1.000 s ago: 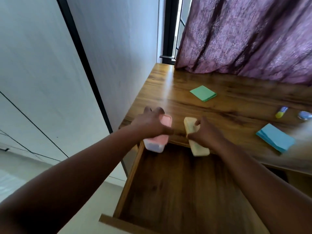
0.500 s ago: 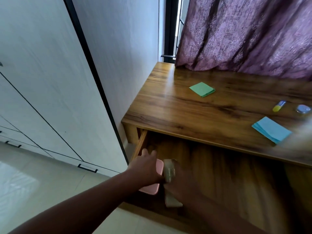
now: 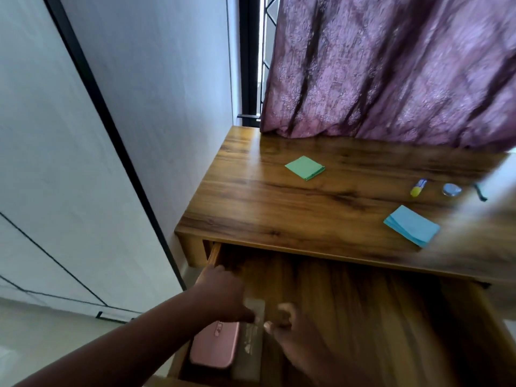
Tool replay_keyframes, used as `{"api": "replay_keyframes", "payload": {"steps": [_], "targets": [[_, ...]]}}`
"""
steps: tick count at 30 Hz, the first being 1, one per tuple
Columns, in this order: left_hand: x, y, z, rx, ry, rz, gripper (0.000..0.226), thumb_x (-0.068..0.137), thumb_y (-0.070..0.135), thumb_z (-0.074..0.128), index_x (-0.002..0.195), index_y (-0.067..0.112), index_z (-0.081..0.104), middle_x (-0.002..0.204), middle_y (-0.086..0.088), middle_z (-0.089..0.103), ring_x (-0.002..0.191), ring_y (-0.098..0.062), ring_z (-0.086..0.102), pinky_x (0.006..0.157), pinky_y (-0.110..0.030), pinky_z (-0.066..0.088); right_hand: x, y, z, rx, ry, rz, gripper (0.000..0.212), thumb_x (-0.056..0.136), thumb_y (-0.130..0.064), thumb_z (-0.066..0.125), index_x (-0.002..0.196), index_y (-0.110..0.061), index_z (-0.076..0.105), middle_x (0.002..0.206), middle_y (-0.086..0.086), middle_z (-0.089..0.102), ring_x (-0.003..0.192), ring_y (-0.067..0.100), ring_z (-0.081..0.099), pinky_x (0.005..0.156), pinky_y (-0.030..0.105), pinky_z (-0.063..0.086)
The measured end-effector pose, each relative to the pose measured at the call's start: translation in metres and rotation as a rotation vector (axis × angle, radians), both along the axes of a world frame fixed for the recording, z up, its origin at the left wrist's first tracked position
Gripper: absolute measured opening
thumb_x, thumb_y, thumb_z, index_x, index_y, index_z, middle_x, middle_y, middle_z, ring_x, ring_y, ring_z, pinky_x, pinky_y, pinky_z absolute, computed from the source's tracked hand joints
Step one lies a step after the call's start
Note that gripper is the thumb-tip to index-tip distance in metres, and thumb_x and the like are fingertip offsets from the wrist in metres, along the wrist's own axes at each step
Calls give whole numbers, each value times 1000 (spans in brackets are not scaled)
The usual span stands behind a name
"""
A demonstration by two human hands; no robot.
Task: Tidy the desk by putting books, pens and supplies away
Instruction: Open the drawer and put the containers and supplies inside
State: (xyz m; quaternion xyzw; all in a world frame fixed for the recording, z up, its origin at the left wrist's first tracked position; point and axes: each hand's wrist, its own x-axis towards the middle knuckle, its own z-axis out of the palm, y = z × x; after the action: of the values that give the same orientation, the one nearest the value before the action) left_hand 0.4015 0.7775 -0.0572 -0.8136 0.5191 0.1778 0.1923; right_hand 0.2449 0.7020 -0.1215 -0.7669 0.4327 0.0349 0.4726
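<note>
The wooden desk's drawer (image 3: 363, 317) is pulled out. A pink case (image 3: 215, 347) lies flat in its left front corner, and a pale beige case (image 3: 252, 350) lies right beside it. My left hand (image 3: 223, 291) hovers over both with its fingertips pointing down at the beige case's far end; the pink case is free of it. My right hand (image 3: 290, 336) is blurred, its fingers curled at the beige case's right edge. On the desk top (image 3: 279, 213) lie a green note pad (image 3: 305, 167), a blue note pad (image 3: 411, 225) and a yellow-and-blue glue stick (image 3: 418, 187).
A small round tin (image 3: 451, 189) and a dark thin item (image 3: 480, 191) lie at the desk's right. A purple curtain (image 3: 391, 65) hangs behind the desk. A white wardrobe (image 3: 69, 163) stands close on the left. The drawer's right part is bare wood.
Both hands came down from the desk edge into the drawer with the two cases. The cases now lie side by side on the drawer floor, and my left hand has come off the pink one.
</note>
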Motion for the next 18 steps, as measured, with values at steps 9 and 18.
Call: {"api": "replay_keyframes", "payload": {"steps": [9, 18], "targets": [[20, -168, 80, -402, 150, -81, 73, 84, 68, 46, 141, 24, 38, 149, -7, 38, 135, -28, 35, 106, -45, 37, -57, -190, 89, -675, 14, -229, 27, 89, -37, 56, 112, -21, 58, 113, 6, 60, 101, 23, 55, 84, 35, 44], [45, -335, 25, -333, -10, 128, 95, 86, 70, 38, 153, 16, -2, 161, -8, -10, 148, -29, -8, 119, -51, 6, -76, -296, 35, -782, 318, 25, 103, 66, -87, 4, 151, -29, -1, 161, 2, -1, 147, 24, -4, 118, 43, 1]]}}
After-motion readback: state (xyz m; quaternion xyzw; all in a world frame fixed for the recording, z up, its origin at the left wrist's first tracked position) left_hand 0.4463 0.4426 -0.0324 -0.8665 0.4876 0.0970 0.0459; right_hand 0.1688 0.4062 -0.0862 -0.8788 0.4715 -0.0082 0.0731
